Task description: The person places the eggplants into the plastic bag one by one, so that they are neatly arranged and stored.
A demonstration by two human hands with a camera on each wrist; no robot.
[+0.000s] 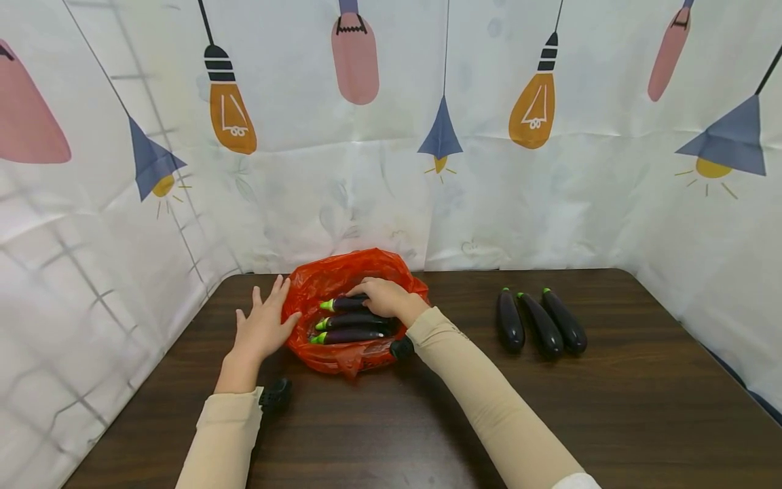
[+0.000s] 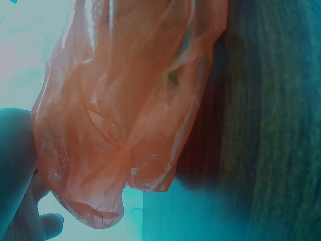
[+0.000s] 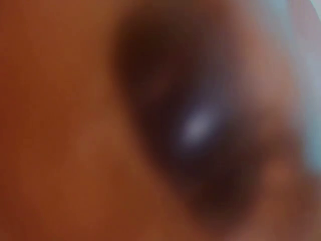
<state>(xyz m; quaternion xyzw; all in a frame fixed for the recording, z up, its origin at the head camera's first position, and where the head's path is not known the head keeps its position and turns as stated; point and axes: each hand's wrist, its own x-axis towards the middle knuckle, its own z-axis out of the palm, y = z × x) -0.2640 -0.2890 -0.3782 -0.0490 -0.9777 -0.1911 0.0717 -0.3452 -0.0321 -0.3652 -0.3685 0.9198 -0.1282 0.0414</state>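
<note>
A crumpled red plastic bag (image 1: 348, 363) stands wide-mouthed at the table's back left. Inside it three dark eggplants (image 1: 351, 335) lie side by side, green stem ends to the left. My right hand (image 1: 386, 297) reaches in from the right and grips the farthest eggplant (image 1: 343, 304), partly covering it. Spread fingers of my left hand (image 1: 261, 329) touch the bag's left side. In the left wrist view the thin bag (image 2: 110, 110) fills much of the picture. A blurred dark eggplant (image 3: 190, 130) is very close in the right wrist view.
Three more eggplants (image 1: 540, 324) lie together on the right part of the dark wooden table (image 1: 635, 407). A white curtain (image 1: 391, 190) printed with lamps and bulbs hangs behind the table and along its sides.
</note>
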